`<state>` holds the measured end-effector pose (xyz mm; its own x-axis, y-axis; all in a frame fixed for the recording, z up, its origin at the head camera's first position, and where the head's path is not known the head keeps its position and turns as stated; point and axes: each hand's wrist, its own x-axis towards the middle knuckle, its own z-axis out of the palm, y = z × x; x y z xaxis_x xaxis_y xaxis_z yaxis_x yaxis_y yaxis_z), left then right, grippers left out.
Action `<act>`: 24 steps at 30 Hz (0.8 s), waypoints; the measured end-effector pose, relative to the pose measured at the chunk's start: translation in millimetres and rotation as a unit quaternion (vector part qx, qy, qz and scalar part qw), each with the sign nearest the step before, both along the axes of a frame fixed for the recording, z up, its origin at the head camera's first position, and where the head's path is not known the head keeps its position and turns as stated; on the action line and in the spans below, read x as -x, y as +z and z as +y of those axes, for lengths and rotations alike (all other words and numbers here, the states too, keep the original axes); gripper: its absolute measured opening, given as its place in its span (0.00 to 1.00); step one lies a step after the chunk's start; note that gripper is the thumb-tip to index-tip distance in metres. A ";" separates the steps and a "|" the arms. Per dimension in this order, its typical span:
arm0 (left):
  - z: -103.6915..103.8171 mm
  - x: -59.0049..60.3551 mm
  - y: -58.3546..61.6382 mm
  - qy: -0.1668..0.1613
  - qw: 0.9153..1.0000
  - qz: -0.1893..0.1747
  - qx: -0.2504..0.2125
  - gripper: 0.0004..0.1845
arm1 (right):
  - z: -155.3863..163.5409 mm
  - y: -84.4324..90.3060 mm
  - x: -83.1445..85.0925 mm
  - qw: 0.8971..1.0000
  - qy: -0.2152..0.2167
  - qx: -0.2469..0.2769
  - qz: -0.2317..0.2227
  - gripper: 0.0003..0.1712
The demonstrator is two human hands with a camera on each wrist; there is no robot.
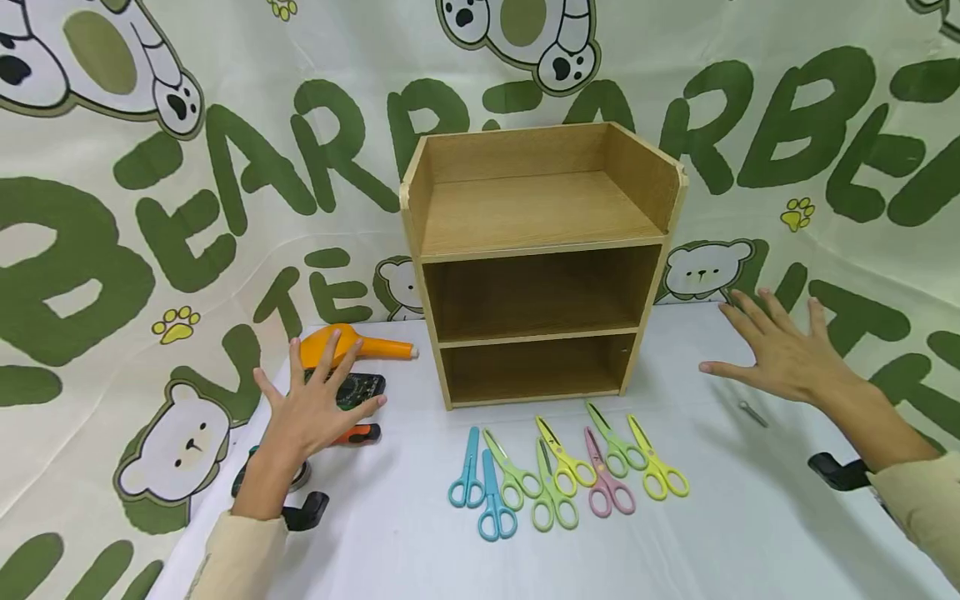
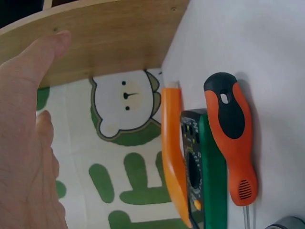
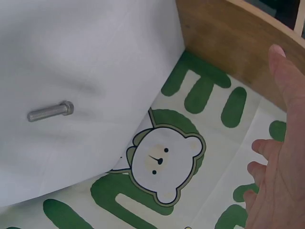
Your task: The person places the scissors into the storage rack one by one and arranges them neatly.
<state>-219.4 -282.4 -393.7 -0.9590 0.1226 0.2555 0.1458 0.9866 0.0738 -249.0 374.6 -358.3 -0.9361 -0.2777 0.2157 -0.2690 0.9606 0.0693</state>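
My left hand (image 1: 311, 412) is spread in the air over the left side of the table, holding nothing. Below and beyond it lie an orange tool with a tapered nozzle (image 1: 386, 348), a green-cased multimeter (image 2: 193, 157) and a screwdriver (image 2: 231, 138) with an orange and black handle. My right hand (image 1: 787, 358), fingers also spread, hovers at the right above a metal bolt (image 3: 50, 111). Between the hands stands a wooden shelf unit (image 1: 543, 250) with an open top and two bare compartments. Several scissors (image 1: 555, 492) in blue, green, yellow and pink lie in front of it.
A grey round object (image 1: 302, 475) sits partly hidden behind the left wrist. White cloth covers the table (image 1: 405, 542). A curtain with green letters and bears (image 1: 810, 142) hangs close behind the shelf and along the left side.
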 end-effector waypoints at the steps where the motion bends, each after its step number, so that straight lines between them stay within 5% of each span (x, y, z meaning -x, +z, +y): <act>1: 0.3 0.2 -0.4 0.000 1.000 -0.001 0.001 0.52 | 0.2 -0.8 -0.5 1.000 0.000 0.001 -0.002 0.62; 7: 4.5 1.5 0.9 -0.003 1.000 0.003 -0.010 0.52 | -5.8 -2.4 -6.7 1.000 0.014 0.024 -0.007 0.62; 12: 17.4 7.7 9.1 -0.027 0.993 0.036 -0.107 0.49 | -25.7 -13.1 -23.3 0.996 0.046 0.077 -0.018 0.61; 15: 30.2 18.0 16.4 -0.054 0.974 0.081 -0.204 0.45 | -38.9 -26.9 -36.2 0.992 0.078 0.099 -0.008 0.58; 19: 51.7 32.2 24.5 -0.085 0.937 0.130 -0.313 0.41 | -54.9 -47.5 -52.8 0.987 0.113 0.118 -0.005 0.53; 24: 79.5 45.5 27.4 -0.097 0.906 0.160 -0.379 0.37 | -70.1 -75.4 -74.0 0.983 0.124 0.130 -0.035 0.48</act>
